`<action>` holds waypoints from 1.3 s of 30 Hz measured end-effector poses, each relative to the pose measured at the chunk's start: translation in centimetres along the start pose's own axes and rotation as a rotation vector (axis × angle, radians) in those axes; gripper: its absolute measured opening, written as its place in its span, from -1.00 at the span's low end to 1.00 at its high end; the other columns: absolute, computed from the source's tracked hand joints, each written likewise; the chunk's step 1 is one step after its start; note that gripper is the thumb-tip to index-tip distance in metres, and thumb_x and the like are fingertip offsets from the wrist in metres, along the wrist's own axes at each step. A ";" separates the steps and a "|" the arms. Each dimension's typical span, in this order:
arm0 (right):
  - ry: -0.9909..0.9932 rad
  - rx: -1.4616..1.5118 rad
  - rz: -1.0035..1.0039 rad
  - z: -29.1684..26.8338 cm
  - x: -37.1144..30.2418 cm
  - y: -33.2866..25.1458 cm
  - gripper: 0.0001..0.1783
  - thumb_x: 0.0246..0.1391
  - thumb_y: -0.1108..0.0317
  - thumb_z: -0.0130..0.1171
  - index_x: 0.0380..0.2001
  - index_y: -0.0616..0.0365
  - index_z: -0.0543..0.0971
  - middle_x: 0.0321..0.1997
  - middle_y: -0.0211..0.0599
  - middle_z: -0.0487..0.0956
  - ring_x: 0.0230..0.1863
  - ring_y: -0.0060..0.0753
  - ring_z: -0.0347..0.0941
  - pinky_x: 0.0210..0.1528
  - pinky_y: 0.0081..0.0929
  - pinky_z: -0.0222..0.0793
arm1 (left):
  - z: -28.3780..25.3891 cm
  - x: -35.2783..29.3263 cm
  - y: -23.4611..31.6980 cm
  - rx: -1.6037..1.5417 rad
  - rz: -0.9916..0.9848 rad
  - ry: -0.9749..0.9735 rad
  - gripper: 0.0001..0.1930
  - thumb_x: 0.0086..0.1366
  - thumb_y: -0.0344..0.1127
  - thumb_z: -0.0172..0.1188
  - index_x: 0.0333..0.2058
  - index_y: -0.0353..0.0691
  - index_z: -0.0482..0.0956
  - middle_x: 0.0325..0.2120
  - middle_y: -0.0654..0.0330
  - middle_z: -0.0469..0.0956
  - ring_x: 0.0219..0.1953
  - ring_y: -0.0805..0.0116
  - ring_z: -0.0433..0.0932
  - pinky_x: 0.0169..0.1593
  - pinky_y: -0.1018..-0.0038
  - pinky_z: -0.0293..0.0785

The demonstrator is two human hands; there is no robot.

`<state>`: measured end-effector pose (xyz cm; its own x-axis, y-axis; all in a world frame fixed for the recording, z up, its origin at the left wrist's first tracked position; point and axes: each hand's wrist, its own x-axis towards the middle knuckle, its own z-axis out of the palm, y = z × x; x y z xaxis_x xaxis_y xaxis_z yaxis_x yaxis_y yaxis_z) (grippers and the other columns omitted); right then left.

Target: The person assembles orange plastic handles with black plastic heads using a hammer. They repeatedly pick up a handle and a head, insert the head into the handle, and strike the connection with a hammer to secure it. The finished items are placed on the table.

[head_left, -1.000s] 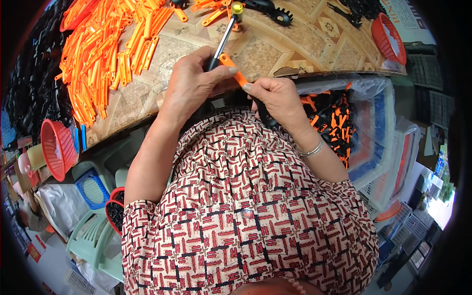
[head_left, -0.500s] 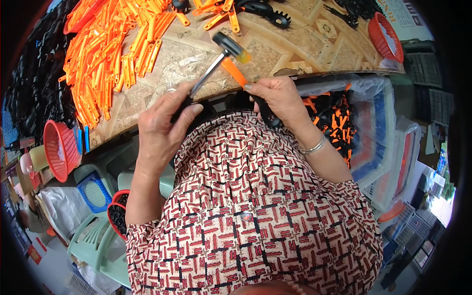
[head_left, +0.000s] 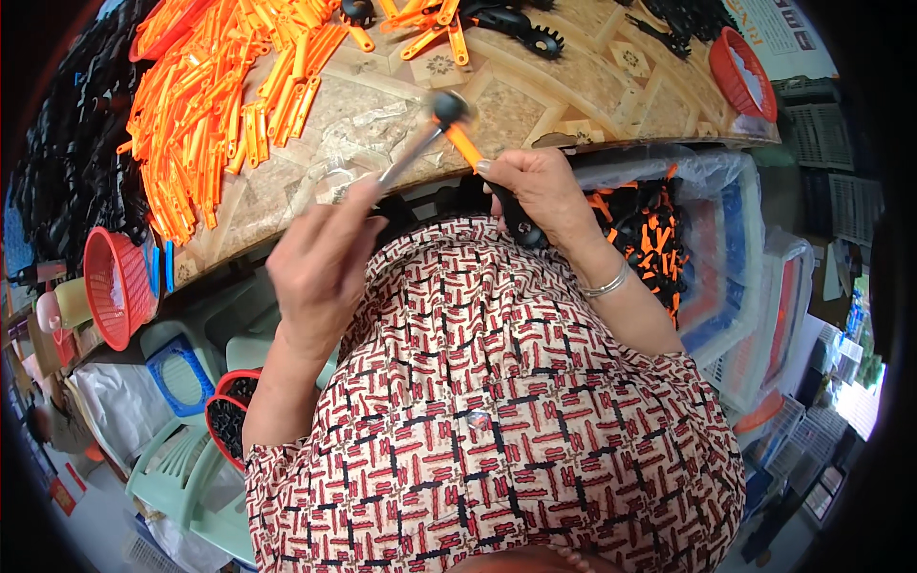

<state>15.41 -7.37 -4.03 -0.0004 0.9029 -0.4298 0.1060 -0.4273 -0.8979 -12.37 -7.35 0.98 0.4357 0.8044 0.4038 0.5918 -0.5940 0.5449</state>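
My left hand is closed around the grip of a small hammer with a metal shaft. The hammer's dark head rests on or just above the end of an orange handle, near the table edge; I cannot tell if they touch. My right hand is closed on the black part of this orange-handled kitchen utensil, whose lower end hangs in front of my patterned clothing. Which kind of utensil it is stays hidden. A large pile of orange handles lies on the table to the left.
Black pasta servers lie at the far side of the wood-patterned table. Red baskets stand at its left and right edges. Below right, a plastic-lined crate holds black-and-orange utensils. A green chair stands lower left.
The hammer head has come down and turned onto the orange handle's end. My left hand is blurred by its motion. The right hand and the utensil have barely moved.
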 end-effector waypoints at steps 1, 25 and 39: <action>-0.007 0.028 0.021 0.0 0.0 -0.1 -0.64 0.23 0.18 0.28 -0.51 0.27 0.70 -0.68 -0.39 0.62 -0.68 -0.71 0.44 -0.60 -0.61 0.30 | 0.1 0.0 0.0 0.045 -0.042 -0.067 -0.48 0.16 -0.59 0.38 0.13 -0.23 0.59 -0.39 0.07 0.60 -0.43 0.33 0.56 -0.30 0.45 0.50; 0.456 -1.222 -0.587 -17.2 -0.4 -7.8 -0.72 0.15 0.21 0.21 -0.17 0.16 0.61 -0.33 -0.11 0.62 -0.24 0.05 0.54 -0.16 -0.13 0.44 | 1.6 2.6 -2.9 -0.624 -0.637 0.159 -0.59 0.45 -0.40 0.16 0.24 -0.26 0.47 -0.48 0.36 0.49 -0.51 0.66 0.39 -0.47 0.69 0.27; 0.223 -1.447 -1.489 -8.0 18.2 -17.1 -0.81 -0.04 0.41 0.19 -0.30 0.00 0.66 -0.14 -0.38 0.55 0.02 -0.26 0.45 0.13 -0.25 0.31 | 0.6 3.3 -3.1 -0.963 -0.734 0.329 -0.64 0.41 -0.30 0.22 0.13 -0.27 0.55 -0.50 0.38 0.45 -0.53 0.70 0.37 -0.54 0.66 0.22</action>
<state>21.56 16.79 4.28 -0.7195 0.4839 0.4982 0.6612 0.6968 0.2780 -12.37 -2.86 0.18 -0.0577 0.9894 -0.1334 -0.1729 0.1216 0.9774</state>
